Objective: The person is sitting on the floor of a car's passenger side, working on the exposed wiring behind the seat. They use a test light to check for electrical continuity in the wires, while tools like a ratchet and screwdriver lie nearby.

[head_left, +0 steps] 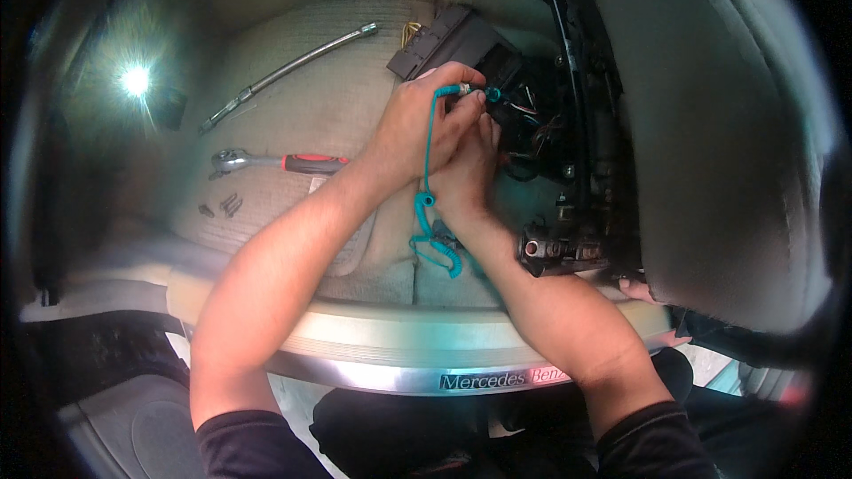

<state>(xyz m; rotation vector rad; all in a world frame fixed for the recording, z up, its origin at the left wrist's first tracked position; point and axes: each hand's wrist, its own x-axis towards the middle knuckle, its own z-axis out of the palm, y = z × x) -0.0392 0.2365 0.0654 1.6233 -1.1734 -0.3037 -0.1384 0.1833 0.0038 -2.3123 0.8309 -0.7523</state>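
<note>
My left hand (428, 120) pinches a teal circuit tester (493, 94) between thumb and fingers, its tip toward the loose wires (525, 106) beside the seat. A thin teal cord (429, 149) loops over that hand and hangs down into a coiled length (444, 253) between my forearms. Just below and partly behind it, my right hand (469, 173) is closed near the same wires. Its fingertips are largely covered, so what they grip cannot be made out. Beyond my hands, a dark grey plastic module (448, 43) with yellow wires lies tilted on the carpet.
On the beige carpet (311, 44) lie a long metal extension bar (293, 71), a ratchet with a red and black handle (315, 163) and several small bolts (231, 205). The seat (719, 142) and its black metal rail (572, 80) bound the right side. A metal door sill (373, 371) crosses in front; a bright lamp (136, 81) shines at left.
</note>
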